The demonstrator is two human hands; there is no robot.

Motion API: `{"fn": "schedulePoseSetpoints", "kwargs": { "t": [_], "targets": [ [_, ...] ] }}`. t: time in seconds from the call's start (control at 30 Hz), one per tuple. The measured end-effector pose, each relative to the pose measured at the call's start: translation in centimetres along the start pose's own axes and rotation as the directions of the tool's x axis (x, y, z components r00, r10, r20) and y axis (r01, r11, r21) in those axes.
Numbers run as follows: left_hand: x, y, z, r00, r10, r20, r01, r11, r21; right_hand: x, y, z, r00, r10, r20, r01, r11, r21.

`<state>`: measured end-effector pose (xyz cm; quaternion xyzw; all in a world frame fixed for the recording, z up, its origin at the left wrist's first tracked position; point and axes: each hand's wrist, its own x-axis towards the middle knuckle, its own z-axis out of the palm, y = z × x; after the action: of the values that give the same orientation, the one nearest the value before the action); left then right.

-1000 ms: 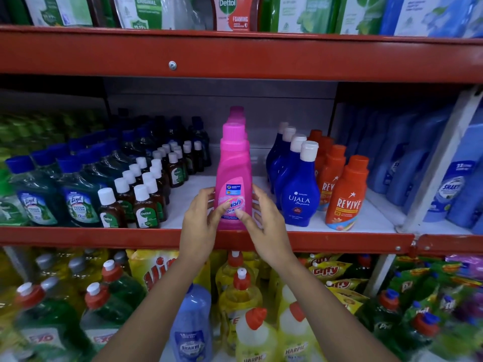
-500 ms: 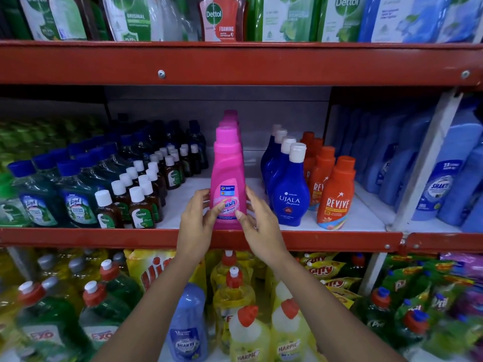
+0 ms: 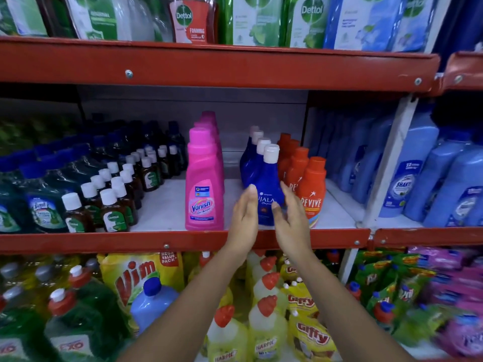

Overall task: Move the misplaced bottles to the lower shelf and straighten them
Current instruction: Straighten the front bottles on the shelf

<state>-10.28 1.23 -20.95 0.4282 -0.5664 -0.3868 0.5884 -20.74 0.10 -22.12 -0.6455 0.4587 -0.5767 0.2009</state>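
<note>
The pink Vanish bottle (image 3: 204, 184) stands upright at the front edge of the middle shelf (image 3: 183, 240), label forward — this row appears straightened. Left hand (image 3: 244, 218) and right hand (image 3: 290, 218) are both spread, holding nothing, flanking the front blue Ujala bottle (image 3: 268, 189). Judged remaining: aligning the blue row — and the orange Revive bottles (image 3: 311, 192) beside it.

The left hand (image 3: 244, 220) and right hand (image 3: 291, 220) cover part of the blue bottle's (image 3: 267, 186) label. The purple packets (image 3: 460, 296) at lower right are blurred; the top-shelf pouches (image 3: 251, 19) are cropped.
</note>
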Motion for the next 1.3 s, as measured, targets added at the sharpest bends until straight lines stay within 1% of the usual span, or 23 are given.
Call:
{"fn": "schedulePoseSetpoints", "kwargs": {
  "t": [0.1,0.2,0.4,0.6,0.73,0.87,1.07,1.17,1.2,1.23,1.3],
  "targets": [
    [0.7,1.0,0.1,0.991,-0.117,0.058,0.122,0.989,-0.087,0.4,0.4,-0.4,0.995,0.033,0.094,-0.036,0.999,0.023],
    [0.7,1.4,-0.2,0.985,-0.153,0.077,0.159,0.983,-0.089,0.4,-0.1,-0.9,0.988,0.090,0.126,-0.101,0.991,0.086],
    [-0.2,1.7,-0.6,0.987,-0.149,0.065,0.154,0.986,-0.066,0.3,-0.6,-1.8,0.982,0.098,0.158,-0.120,0.983,0.137],
    [-1.2,2.0,-0.6,0.989,-0.147,0.011,0.147,0.988,-0.046,0.4,-0.4,-2.0,0.981,0.090,0.174,-0.110,0.988,0.111],
    [-1.4,2.4,-0.2,0.989,-0.148,-0.020,0.147,0.988,-0.041,0.5,0.1,-1.7,0.984,0.081,0.158,-0.100,0.988,0.118],
    [-1.6,2.4,0.1,0.988,-0.147,-0.050,0.145,0.988,-0.044,0.5,0.3,-1.7,0.984,0.093,0.149,-0.118,0.980,0.164],
    [-1.7,2.6,0.7,0.986,-0.123,-0.112,0.119,0.992,-0.041,0.5,0.3,-1.8,0.982,0.086,0.171,-0.115,0.978,0.171],
    [-1.8,2.3,1.5,0.974,-0.140,-0.180,0.130,0.989,-0.065,0.5,0.2,-2.1,0.975,0.099,0.201,-0.144,0.963,0.226],
    [-1.9,2.2,1.8,0.969,-0.135,-0.208,0.122,0.990,-0.076,0.4,0.1,-2.2,0.976,0.102,0.194,-0.147,0.961,0.233],
    [-2.0,2.3,2.3,0.964,-0.111,-0.242,0.096,0.993,-0.073,0.2,-0.1,-2.3,0.982,0.100,0.158,-0.134,0.966,0.222],
    [-2.6,2.7,3.4,0.939,0.010,-0.345,-0.018,1.000,-0.018,0.0,-0.4,-3.1,0.998,0.068,-0.011,-0.065,0.980,0.186]
  ]
}}
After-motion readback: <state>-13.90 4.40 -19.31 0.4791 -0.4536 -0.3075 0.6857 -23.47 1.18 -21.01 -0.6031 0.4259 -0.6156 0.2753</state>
